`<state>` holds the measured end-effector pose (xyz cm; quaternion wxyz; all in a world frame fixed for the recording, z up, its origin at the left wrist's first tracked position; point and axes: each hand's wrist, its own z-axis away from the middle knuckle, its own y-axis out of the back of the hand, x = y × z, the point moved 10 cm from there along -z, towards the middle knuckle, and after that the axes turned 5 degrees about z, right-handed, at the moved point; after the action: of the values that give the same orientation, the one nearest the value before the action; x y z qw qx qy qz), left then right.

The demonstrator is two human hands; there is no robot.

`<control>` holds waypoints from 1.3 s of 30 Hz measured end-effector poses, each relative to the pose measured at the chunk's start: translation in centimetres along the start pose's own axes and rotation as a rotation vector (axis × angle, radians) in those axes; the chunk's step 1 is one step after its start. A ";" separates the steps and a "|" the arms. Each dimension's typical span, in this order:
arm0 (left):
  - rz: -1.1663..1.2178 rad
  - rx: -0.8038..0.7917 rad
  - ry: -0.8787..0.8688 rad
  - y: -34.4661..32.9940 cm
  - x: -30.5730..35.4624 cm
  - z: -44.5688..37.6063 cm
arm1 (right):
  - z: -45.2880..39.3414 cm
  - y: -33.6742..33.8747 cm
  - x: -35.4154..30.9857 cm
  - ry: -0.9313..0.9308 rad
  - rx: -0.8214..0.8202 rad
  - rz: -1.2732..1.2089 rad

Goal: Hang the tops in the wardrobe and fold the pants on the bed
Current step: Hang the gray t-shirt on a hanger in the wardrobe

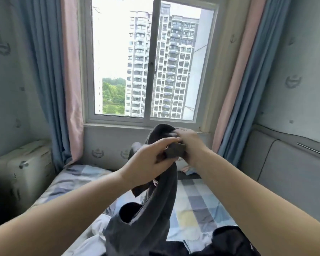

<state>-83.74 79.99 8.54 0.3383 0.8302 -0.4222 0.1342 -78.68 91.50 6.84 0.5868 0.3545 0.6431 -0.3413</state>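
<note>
Both hands hold a dark grey garment (161, 196) up in the air over the bed (198, 204). My left hand (148, 163) pinches a fold of its upper part. My right hand (188, 145) grips the top of the cloth just beside the left. The rest of the garment hangs down in a twisted length and reaches the bedding near the bottom of the view. Whether it is a top or pants cannot be made out. A black garment (231, 241) lies heaped on the bed at the lower right.
The bed has a checked blue, grey and yellow sheet. A white cloth (98, 230) lies at its near left. A cream suitcase (22, 170) stands left of the bed. A window (148, 63) with blue and pink curtains is ahead; a padded headboard (284, 169) runs along the right.
</note>
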 end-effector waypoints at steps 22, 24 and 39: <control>1.041 -0.493 0.307 -21.2 20.6 4.6 | 41.4 16.0 -1.9 0.062 1.001 0.920; 0.954 -0.510 0.218 -22.5 24.4 5.2 | 46.4 16.6 -3.0 0.081 1.085 0.929; 1.381 -1.045 -0.008 -31.2 57.3 19.2 | 83.5 20.3 -10.5 0.050 1.598 0.916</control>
<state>-25.42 45.04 9.55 0.5177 0.1264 -0.8408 0.0955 -17.82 30.04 10.33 0.2313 0.8816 0.0255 -0.4107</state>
